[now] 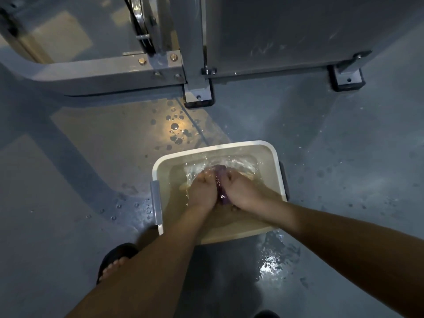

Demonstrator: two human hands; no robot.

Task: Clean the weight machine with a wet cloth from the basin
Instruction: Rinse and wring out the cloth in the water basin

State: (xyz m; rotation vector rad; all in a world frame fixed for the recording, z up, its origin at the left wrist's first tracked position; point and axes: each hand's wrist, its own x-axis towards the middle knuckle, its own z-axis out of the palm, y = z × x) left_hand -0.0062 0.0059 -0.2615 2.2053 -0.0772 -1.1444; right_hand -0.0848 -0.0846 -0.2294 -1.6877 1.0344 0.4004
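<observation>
A white rectangular basin (215, 146) with a grey handle on each of its left and right sides sits on the wet floor, holding churned, slightly cloudy water. A purple cloth (223, 199) is bunched into a wad under the water towards the basin's far end, gripped between the left hand (203, 189) and the right hand (241, 191) so only a strip shows. The grey steel weight machine (110, 72) stands just beyond the basin, its base beam bolted to an upright post, with droplets on its flat side panel.
</observation>
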